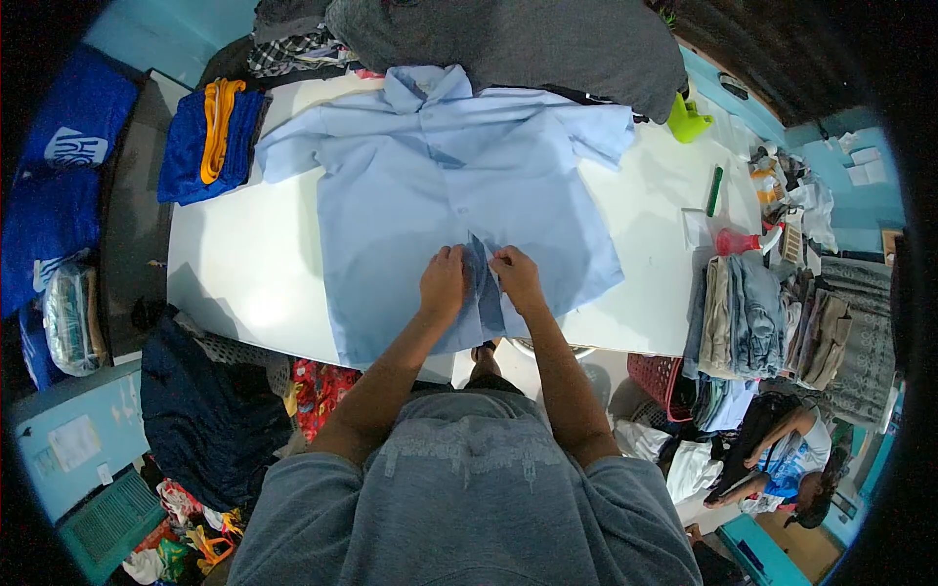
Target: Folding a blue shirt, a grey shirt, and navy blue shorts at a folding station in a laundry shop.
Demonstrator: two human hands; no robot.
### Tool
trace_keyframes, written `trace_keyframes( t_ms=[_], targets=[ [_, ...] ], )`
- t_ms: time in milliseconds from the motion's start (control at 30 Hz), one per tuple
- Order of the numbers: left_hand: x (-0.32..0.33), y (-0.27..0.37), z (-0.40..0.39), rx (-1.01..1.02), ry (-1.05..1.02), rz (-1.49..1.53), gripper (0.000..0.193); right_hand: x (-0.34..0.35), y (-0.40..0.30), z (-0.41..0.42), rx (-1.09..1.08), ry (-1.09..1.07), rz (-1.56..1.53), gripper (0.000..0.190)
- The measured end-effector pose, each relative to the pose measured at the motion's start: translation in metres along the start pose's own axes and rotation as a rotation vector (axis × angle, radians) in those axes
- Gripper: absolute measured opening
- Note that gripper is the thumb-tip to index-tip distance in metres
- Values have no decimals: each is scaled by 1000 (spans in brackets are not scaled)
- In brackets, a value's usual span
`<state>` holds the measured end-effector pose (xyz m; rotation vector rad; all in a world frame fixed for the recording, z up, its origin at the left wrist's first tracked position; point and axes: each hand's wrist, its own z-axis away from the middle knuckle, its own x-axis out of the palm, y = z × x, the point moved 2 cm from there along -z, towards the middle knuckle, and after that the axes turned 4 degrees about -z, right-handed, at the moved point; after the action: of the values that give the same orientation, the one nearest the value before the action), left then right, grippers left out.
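Note:
A light blue short-sleeved button shirt (pixel 388 212) lies front up and spread out on a white table (pixel 242 271), its collar at the far side and its hem at the near edge. Its upper front is buttoned; the lower front parts in a narrow gap. My left hand (pixel 443 282) grips the front edge on the left of that gap, fingers bent over the cloth. On the other side, my right hand (pixel 517 277) pinches the opposite front edge between thumb and fingers.
Folded blue and yellow cloths (pixel 212 139) lie at the table's left end. Dark grey cloth (pixel 513 44) is heaped along the far side. At right are a green comb-like object (pixel 714 192), a red spray bottle (pixel 736 242) and folded clothes (pixel 740 315). Another person (pixel 791 461) sits at lower right.

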<state>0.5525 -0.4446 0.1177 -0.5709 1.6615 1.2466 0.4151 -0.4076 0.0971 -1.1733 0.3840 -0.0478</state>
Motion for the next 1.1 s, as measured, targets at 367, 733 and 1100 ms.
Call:
trace_keyframes(
  t_ms=[367, 733, 1100],
  targets=[
    [3, -8, -4, -110, -123, 109, 22, 7, 7, -2, 399, -305, -513, 8],
    [-2, -10, -3, -164, -185, 327, 21, 13, 6, 2, 347, -324, -521, 14],
    [4, -15, 0, -244, -156, 429, 18, 14, 5, 5, 333, -306, -492, 14]
  ],
)
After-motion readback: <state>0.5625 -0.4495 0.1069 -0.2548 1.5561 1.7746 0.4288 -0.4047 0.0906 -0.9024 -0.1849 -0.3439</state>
